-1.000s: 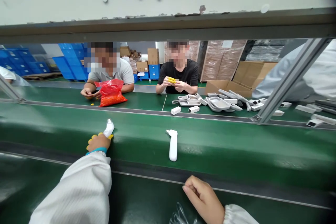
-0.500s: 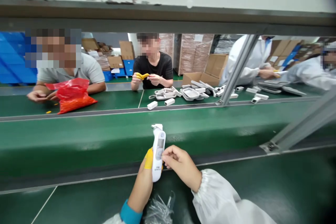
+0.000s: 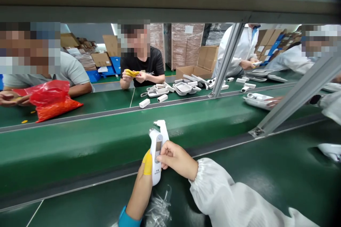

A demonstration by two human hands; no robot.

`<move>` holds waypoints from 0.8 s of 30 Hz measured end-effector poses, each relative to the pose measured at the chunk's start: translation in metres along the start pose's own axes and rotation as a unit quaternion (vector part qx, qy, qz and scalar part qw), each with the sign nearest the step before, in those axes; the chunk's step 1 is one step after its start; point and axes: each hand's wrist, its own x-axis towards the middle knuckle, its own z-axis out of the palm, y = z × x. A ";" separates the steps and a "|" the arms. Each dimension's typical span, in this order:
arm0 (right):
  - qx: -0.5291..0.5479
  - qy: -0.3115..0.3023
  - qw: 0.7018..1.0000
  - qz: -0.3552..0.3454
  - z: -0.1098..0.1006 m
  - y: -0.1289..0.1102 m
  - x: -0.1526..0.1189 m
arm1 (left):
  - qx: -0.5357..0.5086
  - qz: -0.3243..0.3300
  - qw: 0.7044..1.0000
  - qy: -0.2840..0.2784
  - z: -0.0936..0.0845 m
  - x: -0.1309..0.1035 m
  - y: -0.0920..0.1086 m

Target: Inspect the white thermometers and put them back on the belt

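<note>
My left hand (image 3: 147,163), with yellow finger covers, is closed around a white ear thermometer (image 3: 157,172) held upright, its small screen and button facing me. A second white thermometer (image 3: 164,132) stands just behind it, its lower part hidden. My right hand (image 3: 179,159) has its fingers pinched together, the thumb touching the front near the button. Whether something thin is between those fingertips cannot be seen. Below my hands lies crumpled clear plastic (image 3: 159,210) on the green surface.
Beyond the green belt (image 3: 80,142) lie white trays (image 3: 183,88) and small white boxes (image 3: 144,103). A red bag (image 3: 55,101) sits far left. A slanted metal post (image 3: 287,95) stands right, near another person's hand and a white tray (image 3: 257,101). A beam (image 3: 119,14) crosses above.
The second thermometer now shows more clearly behind the first. My view has shifted right. A white tray with a co-worker's hand on it has appeared on the belt at right.
</note>
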 end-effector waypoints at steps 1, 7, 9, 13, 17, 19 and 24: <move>0.003 -0.004 1.000 0.000 0.000 0.000 0.000 | 0.003 -0.007 1.000 0.002 0.001 -0.001 0.002; -0.019 0.046 0.999 -0.021 0.003 0.006 0.001 | 0.049 0.042 0.998 0.002 0.000 -0.001 -0.006; -0.018 0.034 0.999 -0.009 0.001 0.007 0.002 | 0.056 0.030 0.998 0.003 0.000 -0.001 -0.007; -0.022 -0.003 1.000 0.008 -0.005 0.004 0.002 | 0.066 0.008 0.998 0.020 0.002 -0.003 0.002; -0.121 -0.007 0.991 -0.061 -0.002 -0.003 -0.006 | 0.092 0.019 0.994 0.050 0.005 -0.007 0.012; -0.244 0.011 0.961 -0.129 0.003 -0.005 -0.011 | 0.115 0.027 0.991 0.067 0.008 -0.011 0.015; -0.492 0.083 0.849 -0.175 0.007 -0.012 -0.014 | 0.156 0.051 0.985 0.051 0.016 -0.017 0.017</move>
